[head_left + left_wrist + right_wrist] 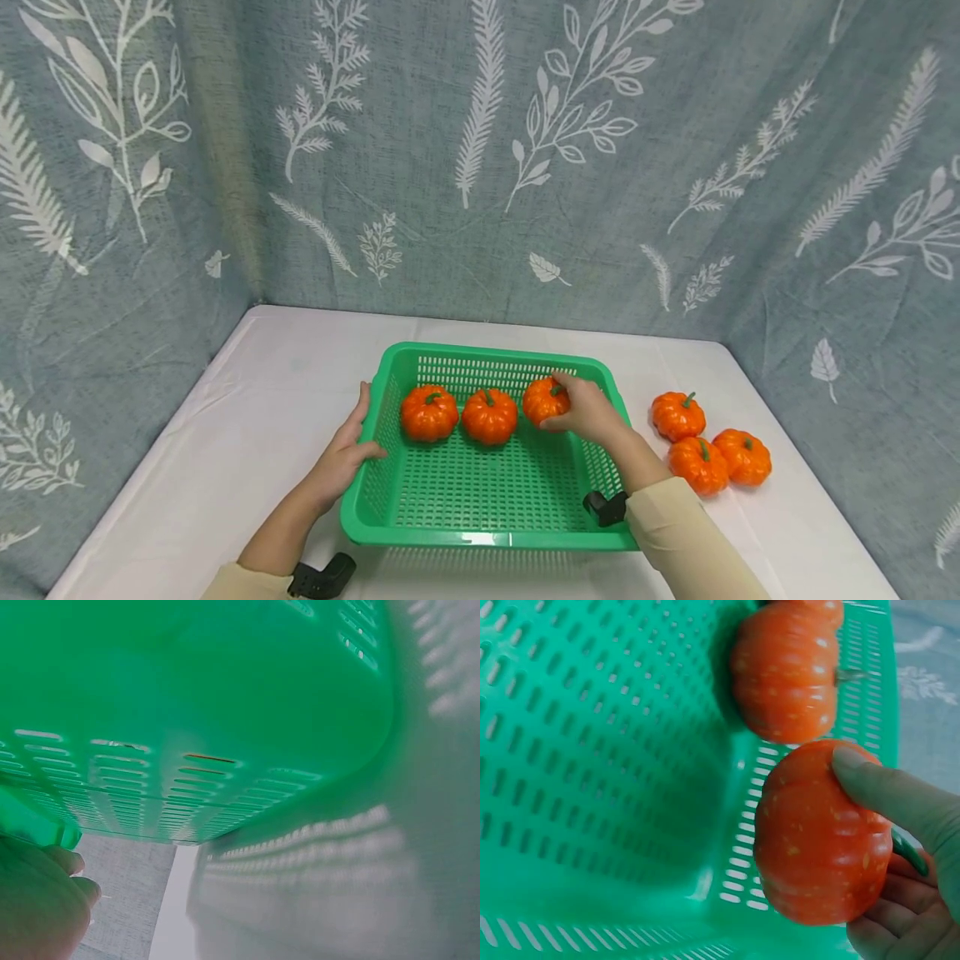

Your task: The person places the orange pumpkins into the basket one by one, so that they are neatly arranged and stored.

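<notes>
While white leaf prints sprawl over the blue-grey curtain (427, 250) from 9 o'clock round to 3, we drop our eyes to the white table (300, 358) below. And there we land on the green basket (555, 540), open side up, slots all through its walls and floor! Two beige sleeves (690, 533) reach in, one from 7 o'clock, one from 5.

At the basket's 9 o'clock we have the left hand (341, 462), clamped on the rim, thumb over the edge. Across at 2 o'clock, look, we find the right hand (592, 408), thumb and fingers clamped on an orange pumpkin (543, 402) inside the basket, near the far wall! Whether it rests on the floor or hangs just above, we cannot tell.

We spot company in there: a left pumpkin (429, 414) at 10 o'clock and a middle pumpkin (489, 418) at 12, all three in a row. Out on the table at 3 o'clock, we count a cluster of three more pumpkins (698, 467), bunched close together.

Smaller now, we pick out a black wrist camera (322, 577) at 7 o'clock and its twin (604, 507) at 4. Tiniest of all, we catch the green stem (910, 852) of the gripped pumpkin, poking out beneath the right thumb.
</notes>
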The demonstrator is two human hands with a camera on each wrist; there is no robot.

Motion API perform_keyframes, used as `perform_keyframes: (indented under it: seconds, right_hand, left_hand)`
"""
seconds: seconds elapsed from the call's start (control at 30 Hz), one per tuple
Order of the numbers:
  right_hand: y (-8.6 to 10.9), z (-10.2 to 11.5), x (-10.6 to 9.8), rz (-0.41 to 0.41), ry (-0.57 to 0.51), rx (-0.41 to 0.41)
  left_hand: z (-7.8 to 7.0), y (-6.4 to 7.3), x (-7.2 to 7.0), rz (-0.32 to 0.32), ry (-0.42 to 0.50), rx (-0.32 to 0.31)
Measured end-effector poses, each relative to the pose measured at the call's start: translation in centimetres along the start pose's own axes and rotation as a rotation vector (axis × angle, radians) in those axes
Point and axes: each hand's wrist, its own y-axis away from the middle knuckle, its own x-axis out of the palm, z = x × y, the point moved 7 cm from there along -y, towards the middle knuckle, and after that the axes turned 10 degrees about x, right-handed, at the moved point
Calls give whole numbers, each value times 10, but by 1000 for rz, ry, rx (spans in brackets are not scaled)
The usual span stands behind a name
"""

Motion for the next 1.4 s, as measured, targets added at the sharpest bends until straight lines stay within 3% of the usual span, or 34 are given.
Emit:
perform_keyframes:
  seconds: [0.63,1.4]
  right_hand:
    - [-8,-9,25,82,100,10]
    - [-3,-9,27,95,143,9]
  left_hand:
    - [-4,1,-1,2,-20,16]
    - [1,3,1,4,-21,12]
